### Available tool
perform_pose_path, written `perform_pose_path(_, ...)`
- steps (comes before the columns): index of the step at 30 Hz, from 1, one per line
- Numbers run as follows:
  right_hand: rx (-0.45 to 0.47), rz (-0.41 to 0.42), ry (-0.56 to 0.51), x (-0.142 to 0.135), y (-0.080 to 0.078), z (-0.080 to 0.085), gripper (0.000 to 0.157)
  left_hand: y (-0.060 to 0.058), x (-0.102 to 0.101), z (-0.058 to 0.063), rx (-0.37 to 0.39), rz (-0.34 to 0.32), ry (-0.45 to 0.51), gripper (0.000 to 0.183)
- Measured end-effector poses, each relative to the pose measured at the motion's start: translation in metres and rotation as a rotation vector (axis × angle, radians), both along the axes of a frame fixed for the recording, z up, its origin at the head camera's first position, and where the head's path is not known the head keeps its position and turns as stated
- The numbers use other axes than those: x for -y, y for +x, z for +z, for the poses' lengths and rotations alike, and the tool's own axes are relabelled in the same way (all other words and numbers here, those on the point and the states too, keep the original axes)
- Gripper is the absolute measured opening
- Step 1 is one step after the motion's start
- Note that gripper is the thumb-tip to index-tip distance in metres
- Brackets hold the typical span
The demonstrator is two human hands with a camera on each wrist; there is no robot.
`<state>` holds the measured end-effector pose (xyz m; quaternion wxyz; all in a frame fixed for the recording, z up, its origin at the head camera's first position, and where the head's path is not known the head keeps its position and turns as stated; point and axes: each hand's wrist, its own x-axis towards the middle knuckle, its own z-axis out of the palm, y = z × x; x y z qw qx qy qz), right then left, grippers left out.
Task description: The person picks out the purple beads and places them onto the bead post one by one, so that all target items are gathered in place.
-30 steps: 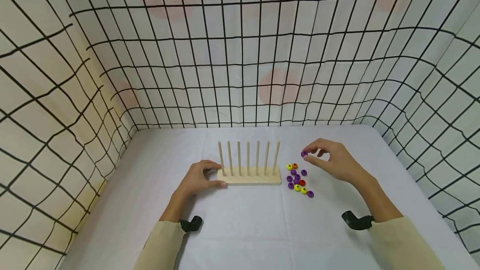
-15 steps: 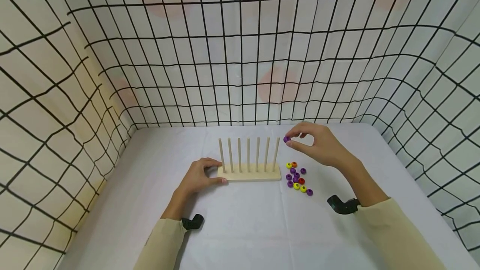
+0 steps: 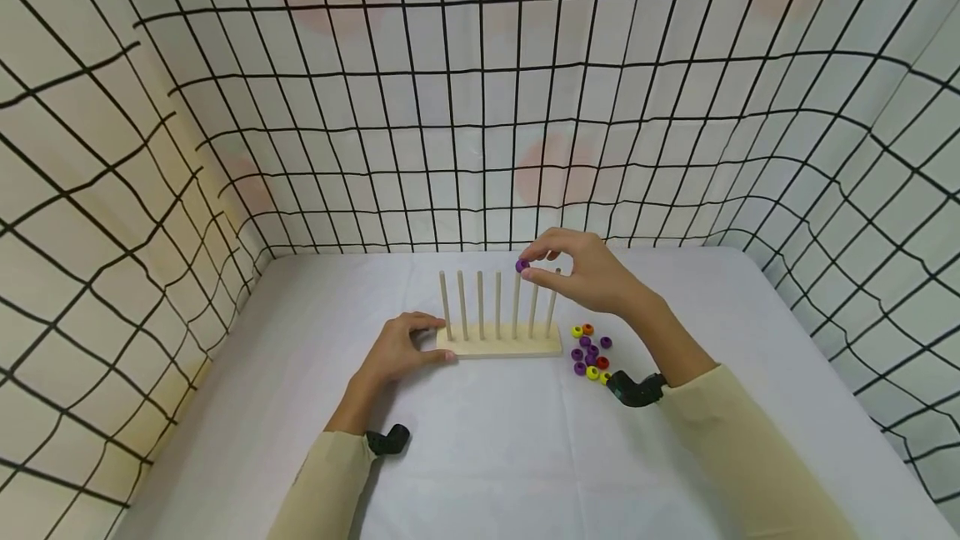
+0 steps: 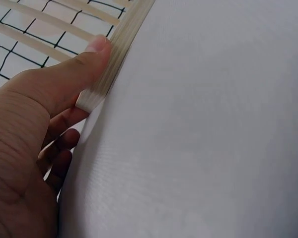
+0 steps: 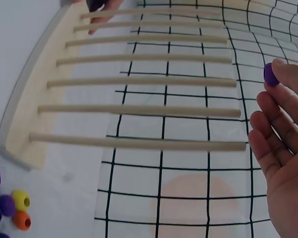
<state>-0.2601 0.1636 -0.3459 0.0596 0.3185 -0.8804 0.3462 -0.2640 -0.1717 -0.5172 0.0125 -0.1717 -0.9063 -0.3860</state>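
A wooden board with several upright pegs (image 3: 498, 347) stands on the white table, every peg bare. My left hand (image 3: 397, 348) grips its left end, thumb along the front edge; the left wrist view shows the thumb (image 4: 97, 54) on the wood. Between thumb and forefinger my right hand (image 3: 588, 273) pinches a purple bead (image 3: 522, 266), held at the height of the peg tops, by the third peg from the right. In the right wrist view the bead (image 5: 270, 74) appears apart from the peg ends, and the other fingers hang loosely curled.
Right of the board lies a loose group of purple, yellow, red and orange beads (image 3: 592, 351), partly behind the right wrist's black camera (image 3: 636, 388). A black wire grid (image 3: 480, 148) over white cloth walls in the table's back and sides.
My right hand has carried the purple bead left and upward, from beside the loose beads to over the pegs. The left hand stays on the board's end.
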Motion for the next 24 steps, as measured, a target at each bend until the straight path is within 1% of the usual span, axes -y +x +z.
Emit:
perform_pose_path(4, 0.023, 0.02, -0.015, 0.015, -0.007, 0.0, 0.022, -0.001, 0.0, 0.001, 0.023, 0.005, 0.001, 0.063)
perform_pose_path(10, 0.018, 0.056, -0.005, 0.037, -0.017, -0.001, 0.024, -0.005, 0.0, -0.001, 0.019, 0.005, -0.015, 0.062)
perform_pose_path(14, 0.019, 0.078, -0.002, 0.051, -0.021, -0.001, 0.023, -0.007, -0.001, 0.0, 0.027, -0.006, -0.013, 0.062)
perform_pose_path(18, 0.011, 0.094, 0.011, 0.065, -0.024, -0.001, 0.024, -0.008, -0.001, 0.0, 0.041, 0.002, -0.025, 0.062)
perform_pose_path(24, 0.02, 0.096, 0.006, 0.084, -0.028, -0.002, 0.022, -0.009, -0.002, 0.002, 0.031, -0.002, -0.025, 0.06)
